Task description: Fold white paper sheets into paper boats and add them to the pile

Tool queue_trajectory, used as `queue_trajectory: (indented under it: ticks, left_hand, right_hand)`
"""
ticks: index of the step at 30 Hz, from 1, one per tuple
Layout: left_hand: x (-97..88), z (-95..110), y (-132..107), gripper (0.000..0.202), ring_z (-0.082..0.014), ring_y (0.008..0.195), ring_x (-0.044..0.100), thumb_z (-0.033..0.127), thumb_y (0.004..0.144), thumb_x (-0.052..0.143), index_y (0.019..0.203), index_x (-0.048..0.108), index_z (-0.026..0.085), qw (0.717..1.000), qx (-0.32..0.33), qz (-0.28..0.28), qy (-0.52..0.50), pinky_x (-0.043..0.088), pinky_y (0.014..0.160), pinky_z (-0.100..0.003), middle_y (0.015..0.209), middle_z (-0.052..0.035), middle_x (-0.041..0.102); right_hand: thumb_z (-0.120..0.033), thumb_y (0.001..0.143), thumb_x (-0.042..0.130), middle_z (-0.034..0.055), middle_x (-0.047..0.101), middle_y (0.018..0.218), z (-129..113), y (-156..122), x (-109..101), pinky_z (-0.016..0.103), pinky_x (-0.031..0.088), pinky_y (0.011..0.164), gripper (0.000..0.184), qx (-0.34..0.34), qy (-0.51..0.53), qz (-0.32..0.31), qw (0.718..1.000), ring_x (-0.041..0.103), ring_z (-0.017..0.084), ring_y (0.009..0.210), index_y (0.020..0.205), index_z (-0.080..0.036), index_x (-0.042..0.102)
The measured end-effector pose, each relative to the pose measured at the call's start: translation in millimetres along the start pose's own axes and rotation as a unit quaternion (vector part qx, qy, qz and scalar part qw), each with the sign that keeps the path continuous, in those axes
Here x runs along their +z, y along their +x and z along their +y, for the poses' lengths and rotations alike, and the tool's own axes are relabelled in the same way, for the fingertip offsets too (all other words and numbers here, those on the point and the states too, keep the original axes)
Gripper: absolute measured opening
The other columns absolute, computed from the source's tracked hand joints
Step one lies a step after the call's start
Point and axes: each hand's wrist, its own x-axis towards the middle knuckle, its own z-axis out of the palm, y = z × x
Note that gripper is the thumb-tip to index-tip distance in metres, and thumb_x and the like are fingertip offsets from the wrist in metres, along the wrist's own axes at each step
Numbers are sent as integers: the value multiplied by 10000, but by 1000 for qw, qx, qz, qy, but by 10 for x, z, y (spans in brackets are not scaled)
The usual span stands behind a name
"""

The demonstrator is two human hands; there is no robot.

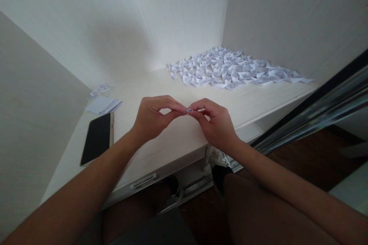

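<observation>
A small folded piece of white paper (189,110) is pinched between my two hands, above the middle of the white desktop. My left hand (156,116) grips its left end between thumb and fingertips. From the other side, my right hand (214,120) pinches the right end the same way. Most of the paper is covered by my fingers, so its full shape cannot be made out. Beyond my hands, a wide spread of folded white paper pieces (221,69), shaped like little boats, covers the back right of the desktop.
On the left of the desktop (129,122) lie a black-screened tablet (97,138), a stack of white paper sheets (104,105) and some paper scraps (102,89). Walls rise at the back and both sides. A drawer handle (143,181) is below the front edge, above my legs.
</observation>
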Motion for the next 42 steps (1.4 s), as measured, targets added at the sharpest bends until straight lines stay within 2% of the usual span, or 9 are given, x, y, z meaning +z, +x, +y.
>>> queue_trajectory:
  ticks: [5, 10, 16, 19, 23, 29, 32, 38, 42]
  left_hand:
    - [5, -3, -23, 59, -157, 656, 727, 281, 819, 849, 775, 820, 253, 999, -9, 17, 32, 552, 609, -259, 748, -27, 801]
    - [39, -24, -40, 171, -144, 620, 693, 339, 764, 895, 741, 779, 217, 999, -36, 31, 16, 548, 592, -249, 710, -30, 776]
    - [54, -102, -32, 312, -148, 607, 701, 365, 642, 966, 749, 743, 174, 986, -126, 47, -101, 579, 577, -249, 711, -47, 767]
    - [57, -125, -25, 332, -149, 616, 717, 318, 601, 984, 757, 738, 159, 966, -180, 52, -178, 594, 586, -244, 714, -44, 769]
    - [79, -128, -30, 265, -126, 608, 710, 235, 634, 958, 779, 754, 148, 943, -222, 39, -245, 593, 598, -225, 715, -28, 770]
    - [96, -145, -59, 217, -142, 676, 738, 204, 679, 912, 867, 813, 158, 925, -266, 13, -272, 629, 679, -268, 796, -41, 802]
    - [91, -149, -58, 229, -144, 659, 732, 214, 671, 912, 877, 824, 163, 923, -281, 10, -261, 629, 667, -277, 787, -41, 802]
    - [108, -122, -40, 178, -125, 607, 708, 248, 728, 886, 865, 822, 154, 936, -271, 11, -226, 613, 597, -248, 769, -43, 793]
    - [124, -133, -40, 229, -144, 636, 730, 227, 683, 910, 860, 799, 132, 926, -276, 53, -250, 646, 624, -274, 783, -48, 784]
  right_hand:
    - [-256, 965, 659, 22, 725, 845, 2, -14, 28, 332, 501, 756, 125, -25, -48, 15, 998, 660, 172, 798, 852, -227, 703]
    - [-220, 923, 698, 18, 731, 791, 11, -22, 36, 337, 479, 732, 130, -5, -67, 44, 997, 650, 175, 756, 793, -220, 703]
    - [-297, 882, 746, 26, 781, 829, 33, 34, 25, 318, 510, 703, 96, 86, 66, 7, 994, 685, 168, 757, 838, -214, 762]
    - [-303, 854, 762, 17, 785, 821, 36, 61, 27, 307, 519, 697, 93, 95, 92, -12, 991, 673, 152, 724, 838, -212, 769]
    - [-293, 864, 734, 16, 765, 756, 23, 74, 12, 290, 507, 674, 126, 95, 95, -15, 991, 651, 135, 686, 796, -191, 764]
    - [-315, 842, 747, 14, 729, 674, 32, 99, -55, 272, 476, 605, 161, 169, 123, -24, 978, 626, 124, 610, 755, -181, 730]
    - [-375, 835, 767, 21, 727, 668, 34, 111, -70, 273, 466, 595, 215, 188, 123, -39, 974, 619, 125, 598, 757, -179, 724]
    - [-437, 837, 768, 6, 712, 658, 43, 122, -47, 284, 476, 614, 265, 160, 123, -50, 978, 609, 118, 584, 778, -182, 726]
    - [-432, 816, 794, 13, 731, 692, 47, 122, -53, 287, 493, 629, 252, 169, 143, -51, 974, 638, 129, 626, 826, -185, 742]
